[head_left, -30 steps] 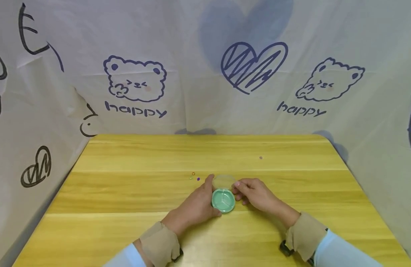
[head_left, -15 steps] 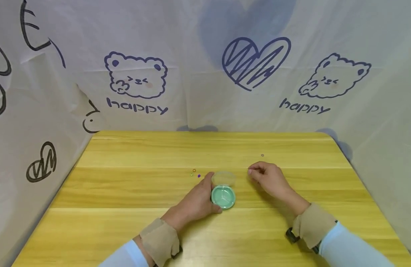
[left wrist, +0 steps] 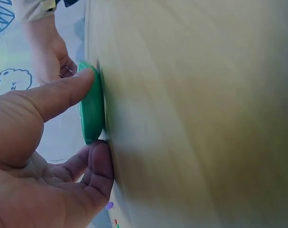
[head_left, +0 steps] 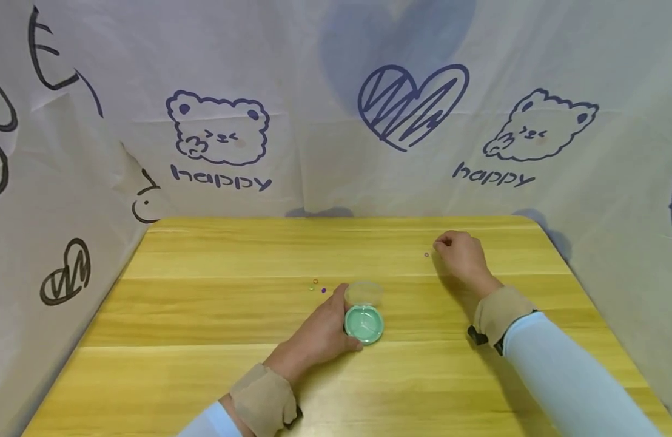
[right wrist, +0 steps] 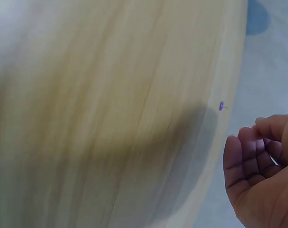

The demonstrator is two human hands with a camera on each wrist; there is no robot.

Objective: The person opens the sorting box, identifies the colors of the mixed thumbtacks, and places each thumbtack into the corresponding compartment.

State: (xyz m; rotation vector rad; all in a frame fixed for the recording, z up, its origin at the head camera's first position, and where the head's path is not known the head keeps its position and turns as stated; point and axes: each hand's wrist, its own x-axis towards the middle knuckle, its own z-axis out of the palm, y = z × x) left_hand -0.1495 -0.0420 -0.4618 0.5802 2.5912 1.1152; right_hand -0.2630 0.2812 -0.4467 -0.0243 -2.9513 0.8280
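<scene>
A small round green case (head_left: 364, 325) with a Y-shaped divider stands on the table, its clear lid (head_left: 364, 294) flipped up at the back. My left hand (head_left: 321, 332) grips the case from the left, thumb at the front and fingers behind; in the left wrist view the thumb presses the green case (left wrist: 91, 109). Over the far right of the table, my right hand (head_left: 463, 258) hovers with loosely bent fingers, nothing visible in them. Just left of its fingertips lies a tiny purple stud (head_left: 426, 255); the right wrist view shows the purple stud (right wrist: 222, 106) with a thin post.
Left of the case lie a dark purple piece (head_left: 324, 290), an orange piece (head_left: 315, 281) and a pale green piece (head_left: 311, 289), all tiny. A white cloth with drawings (head_left: 221, 130) hangs behind the wooden table (head_left: 205, 315).
My right hand has left the case and moved right and away to beside the far purple stud. The left hand stays on the case.
</scene>
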